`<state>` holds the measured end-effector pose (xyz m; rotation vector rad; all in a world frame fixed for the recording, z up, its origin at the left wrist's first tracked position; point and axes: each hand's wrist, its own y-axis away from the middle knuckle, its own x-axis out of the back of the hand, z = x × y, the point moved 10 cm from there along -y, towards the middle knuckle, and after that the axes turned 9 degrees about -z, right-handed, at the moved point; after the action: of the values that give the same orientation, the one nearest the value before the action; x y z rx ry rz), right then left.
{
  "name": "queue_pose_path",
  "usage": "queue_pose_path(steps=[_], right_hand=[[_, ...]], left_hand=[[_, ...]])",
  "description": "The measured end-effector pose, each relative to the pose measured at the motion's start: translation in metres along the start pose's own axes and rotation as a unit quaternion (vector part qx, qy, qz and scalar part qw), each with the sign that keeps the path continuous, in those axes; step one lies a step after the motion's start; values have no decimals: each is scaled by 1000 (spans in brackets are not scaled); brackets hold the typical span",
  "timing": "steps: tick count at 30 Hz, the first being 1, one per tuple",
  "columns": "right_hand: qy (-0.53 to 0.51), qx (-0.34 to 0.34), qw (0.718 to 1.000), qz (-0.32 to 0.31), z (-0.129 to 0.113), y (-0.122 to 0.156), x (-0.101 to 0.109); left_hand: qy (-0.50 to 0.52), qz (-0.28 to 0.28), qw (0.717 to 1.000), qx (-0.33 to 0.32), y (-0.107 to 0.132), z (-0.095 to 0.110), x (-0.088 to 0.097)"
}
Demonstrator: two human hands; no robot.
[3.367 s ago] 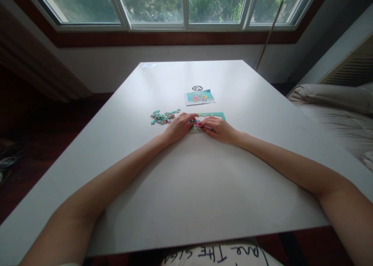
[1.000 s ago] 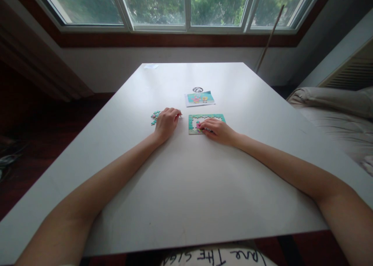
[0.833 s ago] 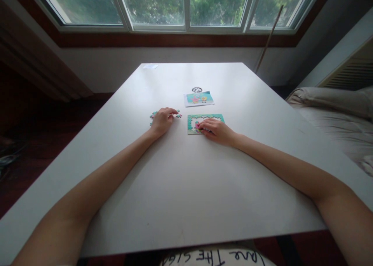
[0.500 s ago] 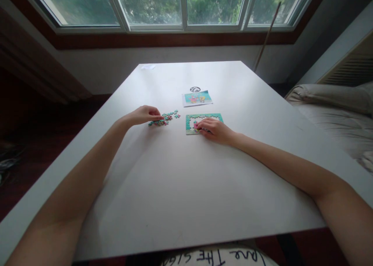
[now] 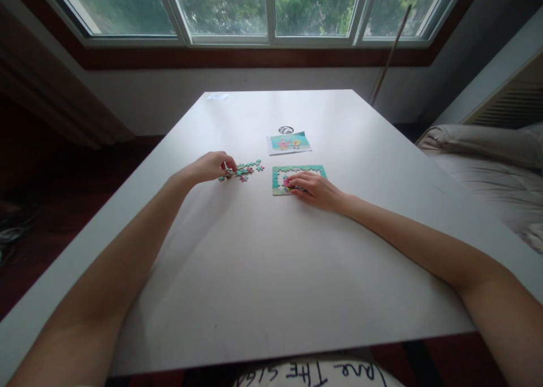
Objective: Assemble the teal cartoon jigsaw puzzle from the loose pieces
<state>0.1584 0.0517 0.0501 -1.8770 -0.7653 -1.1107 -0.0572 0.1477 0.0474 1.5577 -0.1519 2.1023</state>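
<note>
My left hand [image 5: 211,165] is at the left side of a loose heap of jigsaw pieces [image 5: 246,171]. Its fingers curl down in a pinch among the pieces; what lies between the fingertips is too small to make out. My right hand [image 5: 313,189] rests over the jigsaw puzzle [image 5: 276,190], fingers spread loosely and lying on it. The puzzle has a green-teal border joined into a rectangle, with a pale middle. By the right fingertips shows a pink part [image 5: 286,181]; the palm and fingers hide the puzzle's lower right.
Behind the puzzle lies a picture sheet [image 5: 290,143] with a pink and a yellow figure. A small round black-and-white mark [image 5: 285,130] is beyond it. All this is on a white table [image 5: 237,274] before a window. A bed or couch [image 5: 470,160] stands right.
My left fingers have curled more and lifted slightly, uncovering more pieces of the heap. The right hand stays on the puzzle. The whole view has shifted a little.
</note>
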Motion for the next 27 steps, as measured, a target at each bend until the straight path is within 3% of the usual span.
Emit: queue_pose_path(steps=[2, 8, 19, 23, 27], right_hand=[[8, -4, 1000, 0, 0, 0, 0], [-8, -22, 1000, 11, 1, 2, 6], [-154, -123, 973, 116, 34, 9, 23], [-175, -144, 968, 113, 40, 10, 22], [-170, -163, 968, 88, 43, 9, 17]], left_hand=[[-4, 13, 1000, -15, 1, 6, 3], [0, -57, 996, -69, -2, 21, -14], [4, -20, 998, -63, -4, 20, -10], [36, -45, 998, -37, -2, 20, -13], [118, -34, 990, -75, -1, 42, -13]])
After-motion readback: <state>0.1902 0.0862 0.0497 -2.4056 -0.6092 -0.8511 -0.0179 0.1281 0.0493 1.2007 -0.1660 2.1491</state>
